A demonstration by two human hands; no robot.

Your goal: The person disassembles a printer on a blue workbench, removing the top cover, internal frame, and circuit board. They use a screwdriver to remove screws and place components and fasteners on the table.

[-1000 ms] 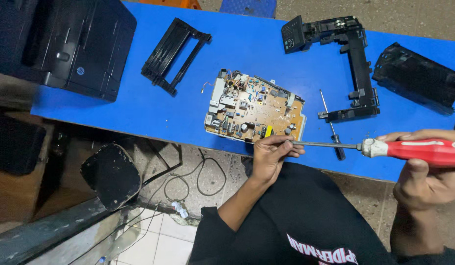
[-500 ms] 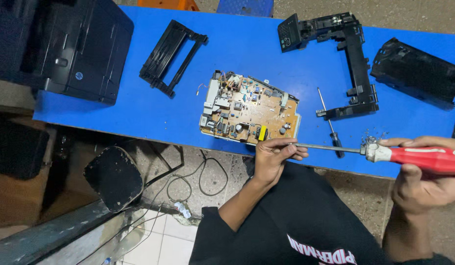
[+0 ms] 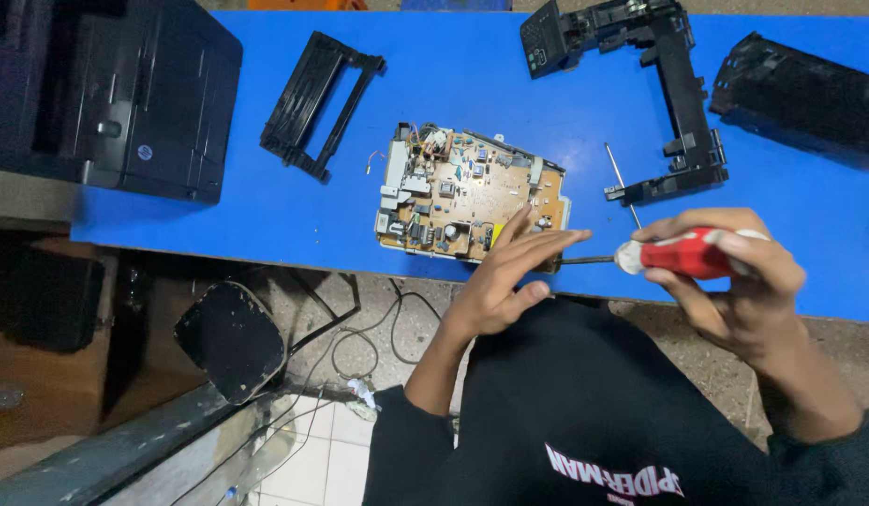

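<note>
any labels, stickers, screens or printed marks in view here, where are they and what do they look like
Round badge: small, pale, on the black printer at far left.
Yellow sticker: small rectangle on the circuit board, by the left hand.
Shirt print: white and red lettering on black cloth, bottom edge.
No screens or packages.

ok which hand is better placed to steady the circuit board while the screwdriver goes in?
Left. The left hand already lies at the circuit board's near edge, fingers spread over it. The right hand is occupied gripping the red-handled screwdriver, its shaft pointing toward the board.

Small round label [image 3: 146,152] on black printer [image 3: 163,94]
</note>
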